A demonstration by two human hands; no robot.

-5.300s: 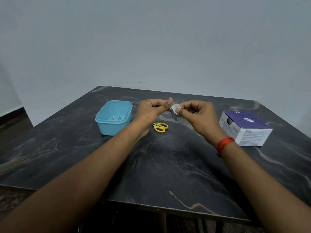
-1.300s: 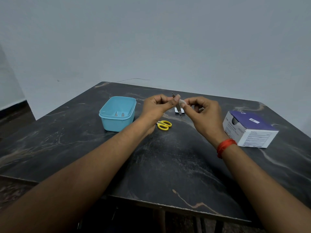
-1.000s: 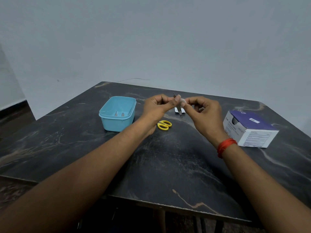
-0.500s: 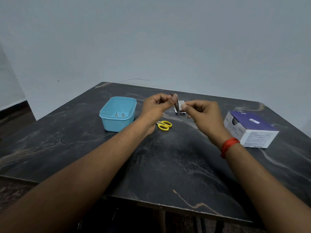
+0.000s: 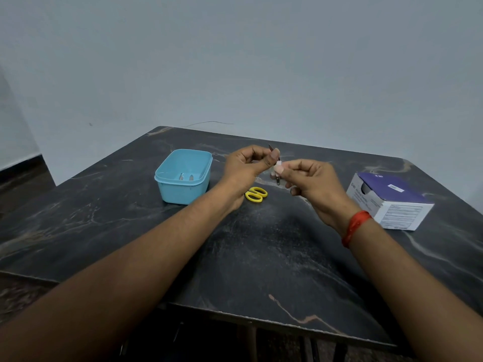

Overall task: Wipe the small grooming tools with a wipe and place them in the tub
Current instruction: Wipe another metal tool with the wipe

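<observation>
Over the last few seconds little has shifted except the wipe. Our right grip, clamped on it between thumb and forefinger, has worked it along the tool. It now pinches the wipe about mid-shaft, bunched small, where half a second ago more of the white showed. Our left grip stays clamped on the tool's upper part. It holds the tool near upright above the tabletop, point out at 12 o'clock of the thumb, lower end hanging at 6 o'clock of the wipe. The tub has not moved: it sits at 9 o'clock of our left grip, just apart from it, with two small metal pieces lying on its floor. The scissors lie flat at 7 o'clock of the tool, as before, and the box rests at 3 o'clock of our right grip. We judge the wiping stroke on this tool to be nearly run. What remains is to free the wipe, carry the tool over to 9 o'clock and set it in the tub, then take up the scissors, which look untouched so far.
</observation>
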